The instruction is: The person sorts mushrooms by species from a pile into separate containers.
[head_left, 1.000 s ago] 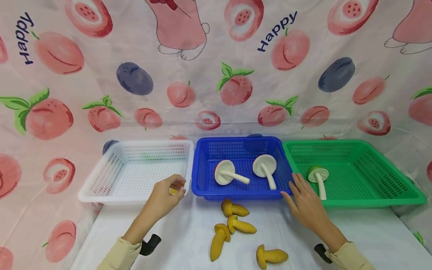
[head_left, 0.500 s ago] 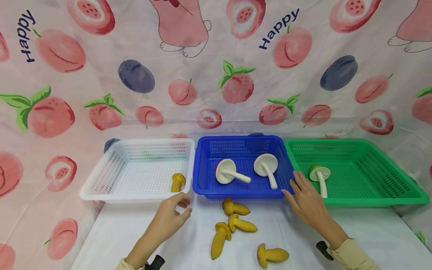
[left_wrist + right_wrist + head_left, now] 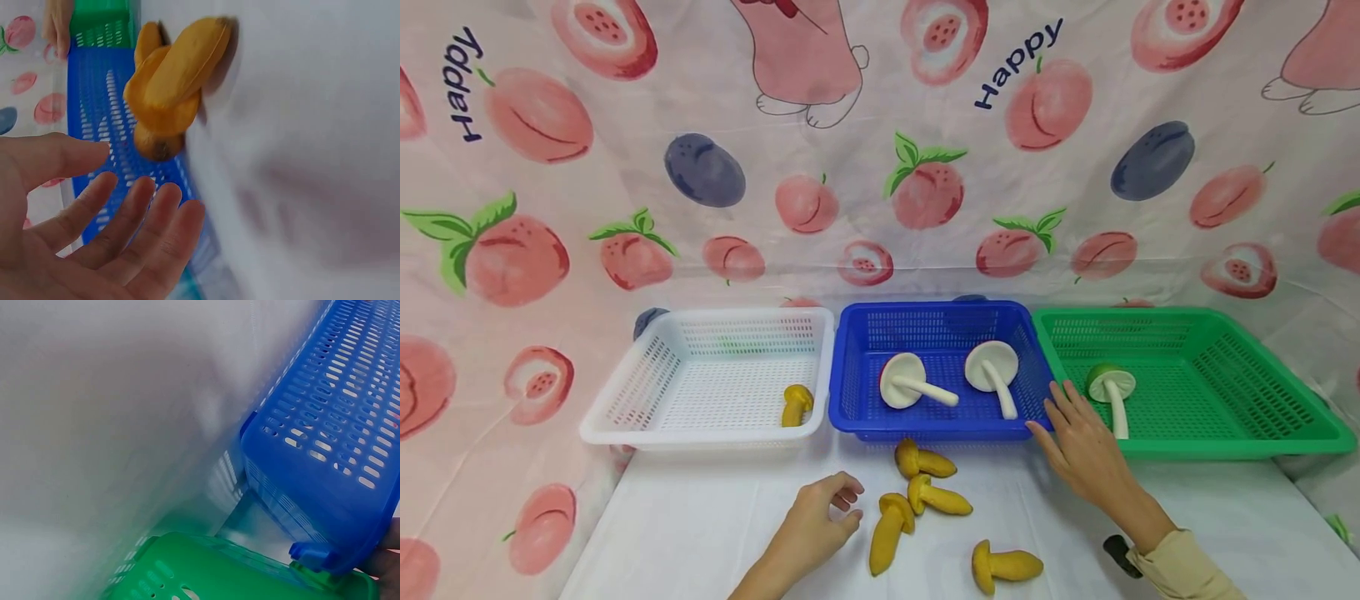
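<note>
My left hand (image 3: 820, 518) hovers over the white tabletop with nothing in it, fingers relaxed and parted from the thumb. Just to its right lies a yellow toy mushroom (image 3: 889, 533), with two more yellow mushrooms (image 3: 938, 500) behind it in front of the blue basket (image 3: 934, 432). Another yellow mushroom (image 3: 1007, 567) lies nearer the front. In the left wrist view, the mushrooms (image 3: 181, 75) sit beyond my spread fingers (image 3: 169, 244). My right hand (image 3: 1086, 450) rests with extended fingers on the blue basket's front right corner, where it meets the green basket (image 3: 1232, 450).
Two white-stemmed mushrooms (image 3: 992, 371) lie in the blue basket. A green-capped mushroom (image 3: 1111, 387) is in the green basket. The white basket (image 3: 700, 439) on the left holds one yellow mushroom (image 3: 796, 406). A fruit-print cloth (image 3: 850, 150) hangs behind the baskets.
My left hand has drawn back from the white basket and moved right and towards the front, near the yellow mushrooms. One yellow mushroom now shows uncovered in the white basket. My right hand stays put.
</note>
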Tool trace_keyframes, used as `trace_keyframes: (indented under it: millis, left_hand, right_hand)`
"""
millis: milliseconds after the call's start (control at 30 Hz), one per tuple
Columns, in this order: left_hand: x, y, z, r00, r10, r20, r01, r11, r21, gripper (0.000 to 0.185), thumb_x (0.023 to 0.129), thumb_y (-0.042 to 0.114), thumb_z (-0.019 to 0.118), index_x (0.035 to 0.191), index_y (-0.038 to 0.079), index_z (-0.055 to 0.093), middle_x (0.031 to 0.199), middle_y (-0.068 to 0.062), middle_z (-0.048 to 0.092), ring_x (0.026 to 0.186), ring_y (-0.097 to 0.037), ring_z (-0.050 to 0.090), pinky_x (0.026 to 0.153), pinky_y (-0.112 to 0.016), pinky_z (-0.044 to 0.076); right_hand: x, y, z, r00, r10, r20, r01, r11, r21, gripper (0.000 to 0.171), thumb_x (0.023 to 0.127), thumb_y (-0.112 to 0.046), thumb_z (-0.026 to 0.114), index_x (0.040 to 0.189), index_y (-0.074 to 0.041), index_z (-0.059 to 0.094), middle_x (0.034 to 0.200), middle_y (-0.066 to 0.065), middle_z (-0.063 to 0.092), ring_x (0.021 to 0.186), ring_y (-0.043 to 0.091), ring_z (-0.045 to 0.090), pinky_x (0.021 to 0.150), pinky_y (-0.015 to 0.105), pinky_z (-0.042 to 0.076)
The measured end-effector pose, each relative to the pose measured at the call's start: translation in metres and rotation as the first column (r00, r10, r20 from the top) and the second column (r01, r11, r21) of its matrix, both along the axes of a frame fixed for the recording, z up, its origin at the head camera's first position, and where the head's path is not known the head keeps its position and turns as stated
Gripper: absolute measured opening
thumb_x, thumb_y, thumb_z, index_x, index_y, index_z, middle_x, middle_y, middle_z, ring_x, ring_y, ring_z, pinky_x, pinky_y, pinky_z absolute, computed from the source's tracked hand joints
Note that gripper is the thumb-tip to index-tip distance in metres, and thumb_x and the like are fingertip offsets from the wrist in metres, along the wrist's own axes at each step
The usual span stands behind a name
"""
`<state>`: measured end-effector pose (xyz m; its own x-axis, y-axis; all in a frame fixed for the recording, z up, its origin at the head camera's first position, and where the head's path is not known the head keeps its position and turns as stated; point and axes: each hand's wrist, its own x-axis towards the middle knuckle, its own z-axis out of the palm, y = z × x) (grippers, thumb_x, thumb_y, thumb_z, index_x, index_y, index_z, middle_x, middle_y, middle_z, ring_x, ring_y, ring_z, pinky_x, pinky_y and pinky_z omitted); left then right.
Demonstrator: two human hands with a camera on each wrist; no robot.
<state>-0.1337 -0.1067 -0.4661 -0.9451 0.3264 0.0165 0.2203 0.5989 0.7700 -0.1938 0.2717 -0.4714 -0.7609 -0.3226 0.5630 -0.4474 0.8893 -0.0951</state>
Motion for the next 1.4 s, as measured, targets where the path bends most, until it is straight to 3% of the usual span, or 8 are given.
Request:
trace_keyframes:
  millis: [333, 567, 933, 1033, 1200, 1400]
  left_hand:
    - [0.009, 0.021, -0.015, 0.996, 0.055, 0.077, -0.049, 0.996, -0.075, 0.026, 0.075, 0.014, 0.074, 0.098, 0.009, 0.063, 0.082, 0.001, 0.059, 0.069, -0.014, 0.052, 0.057, -0.027, 0.043]
    - [0.012, 0.031, -0.025, 0.990, 0.049, 0.129, -0.044, 0.998, -0.037, 0.044, 0.072, 0.014, 0.079, 0.107, 0.007, 0.055, 0.085, -0.003, 0.053, 0.066, -0.014, 0.048, 0.055, -0.026, 0.041]
    - [0.011, 0.039, -0.031, 0.983, 0.058, 0.173, -0.061, 0.998, 0.015, 0.038, 0.071, 0.009, 0.078, 0.101, 0.009, 0.055, 0.080, -0.001, 0.054, 0.070, -0.016, 0.050, 0.060, -0.028, 0.043]
    - [0.011, 0.037, -0.030, 0.985, 0.070, 0.159, -0.074, 0.997, 0.020, 0.038, 0.070, 0.008, 0.077, 0.101, 0.009, 0.055, 0.081, 0.000, 0.055, 0.070, -0.014, 0.050, 0.060, -0.027, 0.043]
    - [0.011, 0.030, -0.026, 0.993, 0.086, 0.075, -0.088, 0.996, 0.031, 0.040, 0.068, 0.007, 0.077, 0.101, 0.009, 0.056, 0.081, 0.001, 0.057, 0.070, -0.012, 0.050, 0.060, -0.025, 0.044]
    - [0.007, 0.022, -0.014, 0.993, 0.120, 0.011, -0.120, 0.992, 0.037, 0.041, 0.066, 0.007, 0.078, 0.102, 0.008, 0.058, 0.081, 0.001, 0.056, 0.069, -0.011, 0.051, 0.059, -0.024, 0.044]
  right_hand:
    - [0.000, 0.000, 0.001, 1.000, -0.005, 0.000, 0.005, 1.000, -0.002, 0.050, 0.094, -0.031, 0.056, 0.110, 0.016, 0.061, 0.129, 0.034, 0.048, 0.124, 0.049, 0.039, 0.108, 0.052, 0.028]
    - [0.000, 0.000, 0.001, 1.000, -0.004, -0.004, 0.004, 1.000, -0.001, 0.051, 0.095, -0.032, 0.056, 0.110, 0.016, 0.061, 0.129, 0.034, 0.048, 0.124, 0.049, 0.040, 0.108, 0.052, 0.028]
    - [0.001, -0.002, 0.001, 1.000, -0.005, -0.021, 0.005, 1.000, -0.011, 0.049, 0.093, -0.032, 0.057, 0.108, 0.015, 0.062, 0.128, 0.033, 0.049, 0.124, 0.049, 0.040, 0.108, 0.052, 0.028]
    - [0.002, -0.002, 0.001, 1.000, -0.001, -0.021, 0.001, 1.000, -0.012, 0.050, 0.094, -0.032, 0.057, 0.108, 0.015, 0.062, 0.128, 0.034, 0.050, 0.124, 0.049, 0.040, 0.107, 0.052, 0.029]
    - [0.001, -0.002, 0.001, 1.000, -0.006, -0.022, 0.005, 1.000, -0.008, 0.050, 0.094, -0.032, 0.056, 0.107, 0.015, 0.063, 0.128, 0.033, 0.050, 0.124, 0.049, 0.040, 0.107, 0.052, 0.029]
    - [0.000, -0.001, -0.001, 1.000, -0.005, -0.017, 0.005, 1.000, -0.013, 0.050, 0.094, -0.033, 0.056, 0.106, 0.016, 0.062, 0.128, 0.034, 0.049, 0.123, 0.049, 0.040, 0.108, 0.051, 0.028]
